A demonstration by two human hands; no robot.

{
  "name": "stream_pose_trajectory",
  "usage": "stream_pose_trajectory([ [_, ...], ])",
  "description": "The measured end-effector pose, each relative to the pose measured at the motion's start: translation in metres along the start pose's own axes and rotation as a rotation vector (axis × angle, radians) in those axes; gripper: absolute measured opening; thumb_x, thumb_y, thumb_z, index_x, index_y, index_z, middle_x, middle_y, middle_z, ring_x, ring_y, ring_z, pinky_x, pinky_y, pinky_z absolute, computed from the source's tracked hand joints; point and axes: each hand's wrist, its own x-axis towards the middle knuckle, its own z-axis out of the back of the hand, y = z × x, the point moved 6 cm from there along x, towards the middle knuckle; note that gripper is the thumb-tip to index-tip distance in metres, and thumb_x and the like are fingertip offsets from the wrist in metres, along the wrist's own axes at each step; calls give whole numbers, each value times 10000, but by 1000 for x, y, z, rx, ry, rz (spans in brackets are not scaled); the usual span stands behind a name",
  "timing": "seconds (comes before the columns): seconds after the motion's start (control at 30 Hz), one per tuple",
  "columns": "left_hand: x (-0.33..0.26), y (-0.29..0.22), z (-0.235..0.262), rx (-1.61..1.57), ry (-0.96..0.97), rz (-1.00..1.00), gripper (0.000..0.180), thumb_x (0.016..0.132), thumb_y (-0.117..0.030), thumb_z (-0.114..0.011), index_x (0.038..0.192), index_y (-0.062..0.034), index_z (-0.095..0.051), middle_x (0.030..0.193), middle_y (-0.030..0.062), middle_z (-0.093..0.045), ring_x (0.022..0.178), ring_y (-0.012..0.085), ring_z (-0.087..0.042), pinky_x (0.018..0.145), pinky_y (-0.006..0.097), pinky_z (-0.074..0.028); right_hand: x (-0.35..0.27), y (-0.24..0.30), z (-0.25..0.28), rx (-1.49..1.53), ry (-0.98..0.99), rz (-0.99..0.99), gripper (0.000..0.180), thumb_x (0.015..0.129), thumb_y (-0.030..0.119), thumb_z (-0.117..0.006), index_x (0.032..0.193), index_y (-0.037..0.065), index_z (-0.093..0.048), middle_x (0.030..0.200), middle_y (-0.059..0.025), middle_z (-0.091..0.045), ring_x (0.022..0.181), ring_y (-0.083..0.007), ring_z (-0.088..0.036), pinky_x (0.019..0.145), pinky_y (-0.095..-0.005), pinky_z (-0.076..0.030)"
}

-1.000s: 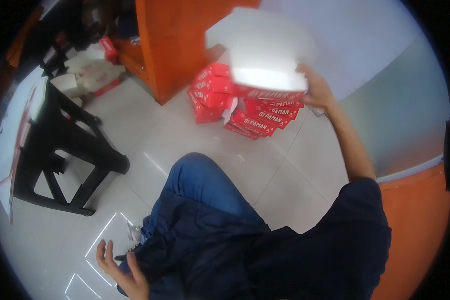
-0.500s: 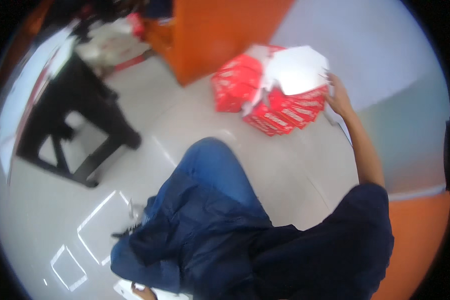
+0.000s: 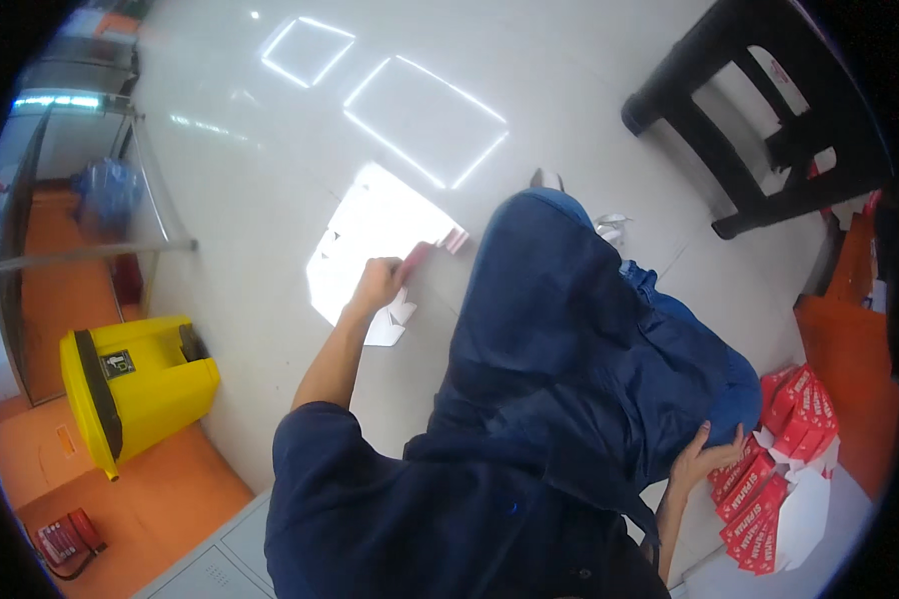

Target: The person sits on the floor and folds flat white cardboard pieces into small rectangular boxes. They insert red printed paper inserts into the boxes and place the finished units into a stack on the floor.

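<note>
My left hand (image 3: 375,286) reaches out over the floor, its fingers closed on the red-sided edge of white flat cardboard box blanks (image 3: 365,240) with cut flaps. Whether it grips one sheet or more I cannot tell. On the other side, my right hand (image 3: 704,459) is open with fingers spread, beside my bent knee and next to a bunch of red-and-white folded boxes (image 3: 759,514). Nothing shows in that hand; whether its fingertips touch the boxes is unclear.
A black stool (image 3: 709,120) stands at the upper right. To the left are a yellow bin (image 3: 150,384) and a metal-framed rack (image 3: 95,255). A small red box (image 3: 67,539) sits at lower left. An orange panel (image 3: 849,369) rises behind the folded boxes.
The view has swung left, bringing the bin and the cardboard blanks into sight. My right hand has come off the white-topped boxes; my left arm is now stretched out to the blanks.
</note>
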Motion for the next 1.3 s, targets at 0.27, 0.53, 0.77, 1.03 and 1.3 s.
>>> stream_pose_trajectory([
  [0.27,8,5,14,-188,6,181,320,924,-309,-756,809,-10,-743,695,78,-698,637,140,-622,624,339,-501,19,3,25,79,53,-3,649,884,216,-764,1393,-29,-445,1481,-238,-383,1430,-404,-310,1194,-530,-246],
  [0.53,-17,-73,126,-287,-226,127,238,1036,-172,-590,1113,42,-661,1001,171,-745,878,225,-712,798,368,-545,39,84,30,184,-3,179,511,893,111,-724,1329,-9,-486,1481,-227,-411,1405,-374,-381,1188,-492,-290],
  [0.77,-75,-305,131,-120,279,-609,339,862,24,-600,1187,-48,-661,1071,184,-686,1025,383,-651,920,426,-515,71,294,21,1145,294,559,564,887,44,-724,1386,37,-463,1496,-222,-439,1288,-335,-547,1044,-430,-495],
  [1.03,-62,-380,104,-284,390,-681,277,1015,-114,-567,1266,-48,-664,1190,171,-683,1083,370,-648,943,429,-513,79,231,44,1346,348,443,151,934,80,-739,995,13,-618,1018,-151,-681,935,-230,-645,830,-349,-514],
  [1.3,-60,-411,90,-48,681,-537,220,990,-121,-602,1181,-25,-652,1039,225,-696,931,372,-696,811,435,-543,82,210,47,1051,433,569,367,791,119,-794,1132,4,-721,1312,-240,-640,1223,-386,-623,1045,-456,-479],
])
